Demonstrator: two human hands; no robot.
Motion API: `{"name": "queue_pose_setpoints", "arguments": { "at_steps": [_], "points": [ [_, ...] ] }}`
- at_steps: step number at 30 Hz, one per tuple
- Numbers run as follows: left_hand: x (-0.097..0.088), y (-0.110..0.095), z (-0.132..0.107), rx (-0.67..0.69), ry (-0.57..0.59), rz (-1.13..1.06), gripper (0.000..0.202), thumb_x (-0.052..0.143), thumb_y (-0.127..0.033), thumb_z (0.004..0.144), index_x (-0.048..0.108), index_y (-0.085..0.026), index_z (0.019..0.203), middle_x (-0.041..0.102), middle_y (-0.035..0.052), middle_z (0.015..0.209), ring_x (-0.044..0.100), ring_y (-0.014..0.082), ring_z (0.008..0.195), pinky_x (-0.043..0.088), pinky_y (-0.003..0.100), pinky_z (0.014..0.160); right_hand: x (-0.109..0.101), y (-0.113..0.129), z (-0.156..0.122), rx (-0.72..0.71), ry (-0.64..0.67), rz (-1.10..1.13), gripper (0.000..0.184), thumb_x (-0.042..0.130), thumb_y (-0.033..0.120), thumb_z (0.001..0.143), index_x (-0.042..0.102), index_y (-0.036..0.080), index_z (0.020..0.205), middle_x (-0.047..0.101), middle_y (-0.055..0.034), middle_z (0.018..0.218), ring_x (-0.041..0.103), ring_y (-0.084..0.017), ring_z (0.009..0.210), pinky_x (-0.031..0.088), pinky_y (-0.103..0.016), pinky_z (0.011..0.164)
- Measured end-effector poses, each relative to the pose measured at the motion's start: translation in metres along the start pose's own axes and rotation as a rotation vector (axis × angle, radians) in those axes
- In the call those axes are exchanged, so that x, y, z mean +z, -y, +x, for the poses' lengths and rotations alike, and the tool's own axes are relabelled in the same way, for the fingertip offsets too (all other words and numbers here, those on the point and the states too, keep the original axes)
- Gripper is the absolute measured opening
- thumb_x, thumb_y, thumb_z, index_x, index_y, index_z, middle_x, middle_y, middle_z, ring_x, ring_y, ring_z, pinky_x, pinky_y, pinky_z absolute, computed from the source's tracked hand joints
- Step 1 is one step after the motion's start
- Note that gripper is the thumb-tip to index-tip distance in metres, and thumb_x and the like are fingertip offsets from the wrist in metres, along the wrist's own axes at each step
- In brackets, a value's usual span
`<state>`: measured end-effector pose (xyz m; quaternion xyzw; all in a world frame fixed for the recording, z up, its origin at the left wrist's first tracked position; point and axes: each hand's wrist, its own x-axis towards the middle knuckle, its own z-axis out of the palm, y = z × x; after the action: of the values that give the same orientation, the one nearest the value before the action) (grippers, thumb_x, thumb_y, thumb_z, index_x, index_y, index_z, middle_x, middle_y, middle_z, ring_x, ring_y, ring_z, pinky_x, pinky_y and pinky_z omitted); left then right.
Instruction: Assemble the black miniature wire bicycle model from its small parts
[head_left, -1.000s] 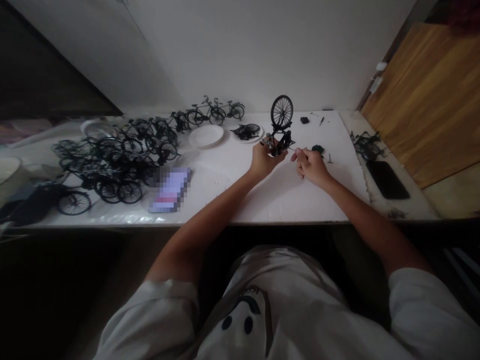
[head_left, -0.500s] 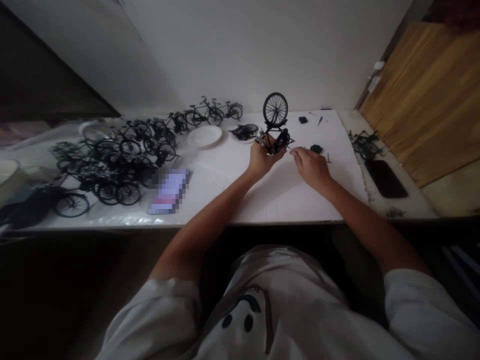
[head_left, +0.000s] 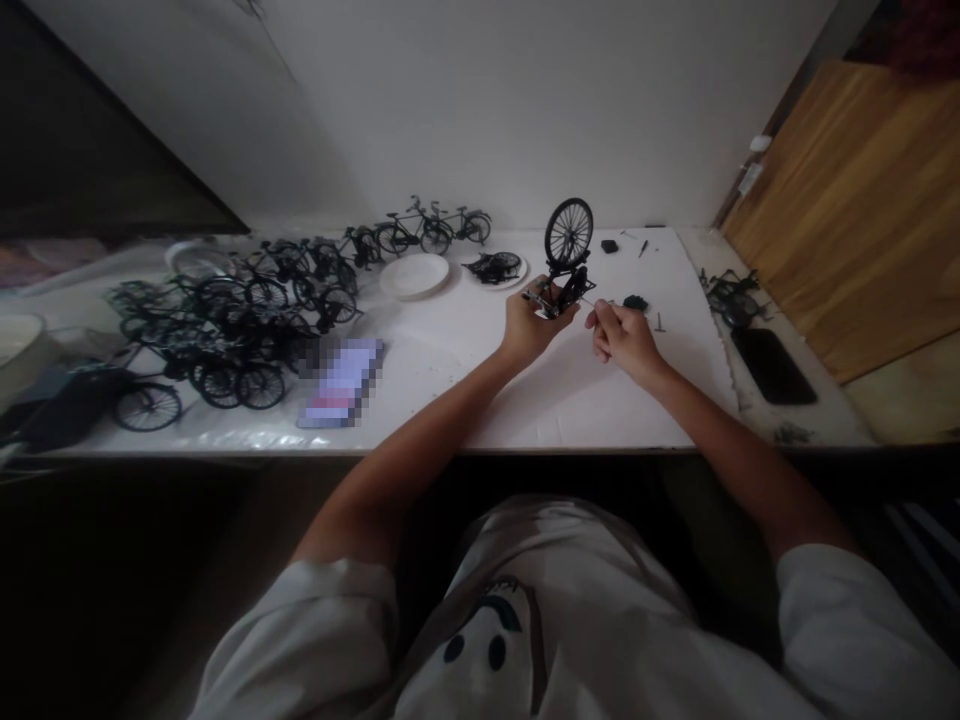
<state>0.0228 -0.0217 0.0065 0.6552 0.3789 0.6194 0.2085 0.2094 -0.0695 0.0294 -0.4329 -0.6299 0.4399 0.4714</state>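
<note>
My left hand [head_left: 527, 330] is closed around the dark frame of a model bicycle [head_left: 568, 233], which it holds up above the white board with one spoked wheel raised at the top. Just to the right, my right hand [head_left: 621, 335] pinches a thin rod-like tool [head_left: 588, 301] between thumb and fingertips. The rod points at the lower part of the bicycle; whether its tip touches is too small to tell. Behind the right hand lies a small dark part [head_left: 635, 302], and a T-shaped metal piece [head_left: 661, 322] lies to its right.
Many model bicycles [head_left: 259, 290] crowd the table's left side, near a lit phone [head_left: 341, 385]. A white plate [head_left: 415, 276] stands behind, beside another plate bearing dark bicycle parts [head_left: 495, 267]. On the right are a black phone [head_left: 774, 362] and a wooden panel [head_left: 847, 215].
The bicycle has tilted to the right, its wheel now leaning over. My right hand has turned and drawn slightly away from it, with the thin rod showing between.
</note>
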Motion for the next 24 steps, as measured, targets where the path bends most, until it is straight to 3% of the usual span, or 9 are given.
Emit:
{"name": "queue_pose_setpoints", "arguments": {
  "at_steps": [4,7,10,13,16,20,24],
  "points": [
    [-0.002,-0.005,0.000,-0.007,0.060,0.028,0.031,0.091,-0.023,0.080,0.060,-0.021,0.079,0.071,-0.0019,0.076,0.062,0.0135,0.070,0.054,0.028,0.069,-0.005,0.004,0.003,0.182,0.053,0.210,0.058,0.066,0.077,0.102,0.059,0.023,0.082,0.034,0.0105,0.049,0.037,-0.009,0.043,0.031,-0.024,0.047],
    [-0.002,-0.004,0.001,-0.040,0.091,0.038,0.029,0.091,-0.018,0.078,0.062,-0.021,0.078,0.073,-0.0012,0.077,0.063,0.0133,0.069,0.054,0.027,0.068,-0.009,0.001,0.006,0.214,0.077,0.199,0.056,0.066,0.073,0.103,0.061,0.022,0.083,0.035,0.0104,0.051,0.034,-0.010,0.045,0.029,-0.025,0.048],
    [0.000,0.000,0.002,-0.056,0.097,0.049,0.027,0.093,-0.021,0.078,0.066,-0.020,0.078,0.072,-0.0006,0.077,0.062,0.0133,0.069,0.052,0.027,0.068,-0.009,-0.006,0.007,0.078,-0.008,-0.044,0.056,0.056,0.073,0.107,0.062,0.023,0.082,0.043,0.0056,0.054,0.044,-0.014,0.051,0.034,-0.028,0.053],
    [-0.001,0.005,0.003,-0.056,0.071,0.054,0.023,0.094,-0.027,0.079,0.071,-0.020,0.081,0.072,-0.0002,0.076,0.061,0.0138,0.068,0.050,0.028,0.066,-0.009,-0.011,0.006,-0.134,-0.142,-0.446,0.042,0.055,0.058,0.110,0.065,0.023,0.088,0.066,-0.0037,0.075,0.062,-0.020,0.074,0.044,-0.031,0.069],
    [-0.003,0.008,0.004,-0.067,0.097,0.045,0.022,0.093,-0.033,0.080,0.075,-0.020,0.084,0.075,0.0017,0.079,0.063,0.0153,0.068,0.050,0.029,0.065,-0.011,-0.012,0.005,-0.224,-0.114,-0.748,0.031,0.047,0.042,0.113,0.069,0.022,0.105,0.077,-0.0087,0.091,0.070,-0.025,0.087,0.047,-0.035,0.078],
    [-0.004,0.009,0.006,-0.077,0.081,-0.023,0.030,0.096,-0.039,0.076,0.073,-0.020,0.082,0.076,0.0041,0.080,0.066,0.0173,0.070,0.052,0.030,0.065,-0.015,-0.010,0.006,-0.353,-0.120,-0.937,0.037,0.043,0.037,0.117,0.076,0.020,0.113,0.083,-0.0134,0.109,0.074,-0.027,0.100,0.048,-0.035,0.084],
    [-0.003,0.007,0.007,-0.061,0.035,-0.096,0.044,0.100,-0.049,0.070,0.067,-0.021,0.074,0.072,0.0030,0.074,0.064,0.0164,0.066,0.054,0.030,0.061,-0.015,-0.007,0.003,-0.347,-0.130,-1.041,0.041,0.044,0.041,0.119,0.079,0.020,0.114,0.084,-0.0139,0.102,0.075,-0.026,0.094,0.043,-0.033,0.075]
  ]
}}
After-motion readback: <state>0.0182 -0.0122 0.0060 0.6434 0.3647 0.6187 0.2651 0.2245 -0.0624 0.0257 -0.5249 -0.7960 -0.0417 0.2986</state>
